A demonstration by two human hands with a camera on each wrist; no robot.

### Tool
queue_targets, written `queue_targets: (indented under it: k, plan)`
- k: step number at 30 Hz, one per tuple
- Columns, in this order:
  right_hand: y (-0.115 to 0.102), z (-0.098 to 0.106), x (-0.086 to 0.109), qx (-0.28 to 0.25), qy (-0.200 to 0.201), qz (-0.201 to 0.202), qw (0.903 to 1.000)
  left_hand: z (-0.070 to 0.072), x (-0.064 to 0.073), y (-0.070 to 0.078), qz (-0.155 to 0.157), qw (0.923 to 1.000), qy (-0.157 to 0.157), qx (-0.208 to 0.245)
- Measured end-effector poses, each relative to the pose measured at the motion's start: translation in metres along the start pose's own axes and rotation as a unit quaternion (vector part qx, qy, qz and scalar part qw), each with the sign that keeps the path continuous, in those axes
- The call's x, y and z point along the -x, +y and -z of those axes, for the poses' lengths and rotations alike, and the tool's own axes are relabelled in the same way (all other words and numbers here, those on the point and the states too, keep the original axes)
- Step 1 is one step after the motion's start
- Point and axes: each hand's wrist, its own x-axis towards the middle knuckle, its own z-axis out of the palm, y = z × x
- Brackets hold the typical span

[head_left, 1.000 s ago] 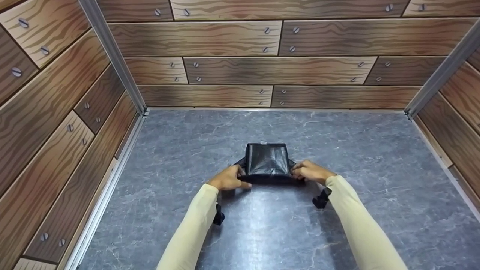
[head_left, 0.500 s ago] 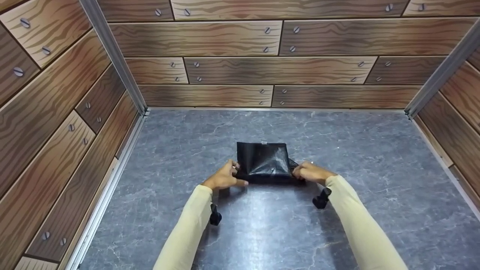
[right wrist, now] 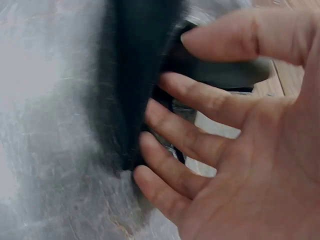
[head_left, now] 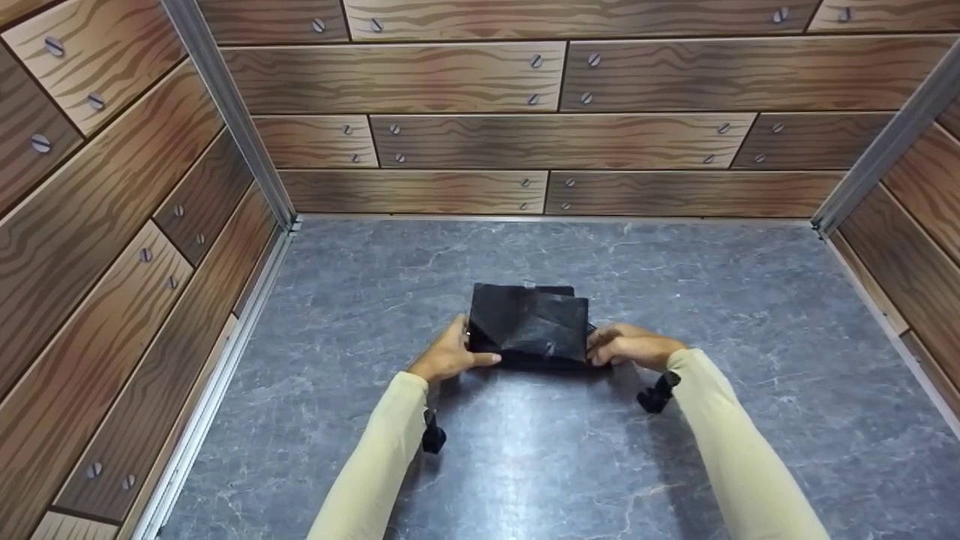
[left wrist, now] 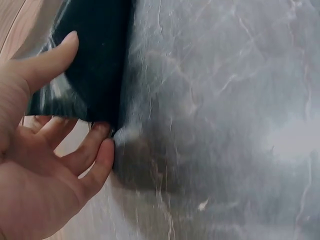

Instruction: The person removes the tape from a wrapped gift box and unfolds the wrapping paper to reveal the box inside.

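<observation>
A flat, boxy package in glossy black plastic (head_left: 532,322) lies on the grey floor, flaps of its wrapping folded over the top. At its left end my left hand (head_left: 448,352) holds it: in the left wrist view the thumb (left wrist: 57,57) lies across the black plastic (left wrist: 102,45), fingers bent against the end. Beside the right end is my right hand (head_left: 630,346). Its fingers (right wrist: 195,132) reach out nearly straight and touch the package's side (right wrist: 142,55) in the right wrist view, the thumb apart from them. What the plastic covers is hidden.
Grey marble-patterned floor (head_left: 360,300) surrounds the package. Wood-print panels form a back wall (head_left: 480,139), a left wall (head_left: 112,225) and a right wall (head_left: 919,225), with metal rails along the corners. A small black camera sits on each wrist.
On the left, a flap has come up and over the package top as my left hand shifted outward. The right flap now lies over the top too, and my right hand has opened beside it.
</observation>
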Motion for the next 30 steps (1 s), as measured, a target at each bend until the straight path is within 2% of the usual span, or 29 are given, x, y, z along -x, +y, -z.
queue_targets:
  k: [2, 6, 13, 17, 22, 27, 30]
  plan:
    - [0.001, -0.001, 0.000, 0.000, -0.002, 0.018, 0.9998, -0.002, -0.001, 0.002, -0.002, 0.9999, 0.009, -0.013]
    - [0.003, -0.006, -0.005, 0.043, 0.011, 0.043, 0.9981, -0.004, -0.002, 0.005, -0.007, 0.9978, 0.026, -0.060]
    - [0.004, -0.010, -0.010, 0.074, 0.075, 0.053, 0.9930, -0.006, -0.010, 0.004, -0.021, 0.9926, 0.061, -0.104]
    - [0.005, -0.010, -0.013, 0.049, 0.102, 0.062, 0.9917, -0.007, -0.016, 0.004, -0.024, 0.9899, 0.081, -0.114]
    - [0.005, -0.010, -0.015, 0.014, 0.125, 0.051, 0.9908, -0.009, -0.019, 0.003, -0.035, 0.9889, 0.097, -0.107]
    - [0.005, -0.007, -0.011, -0.014, 0.123, 0.037, 0.9915, -0.008, -0.016, 0.000, -0.055, 0.9897, 0.096, -0.091]
    - [0.006, -0.005, -0.009, -0.044, 0.118, 0.029, 0.9916, -0.005, -0.012, -0.003, -0.078, 0.9905, 0.084, -0.075]
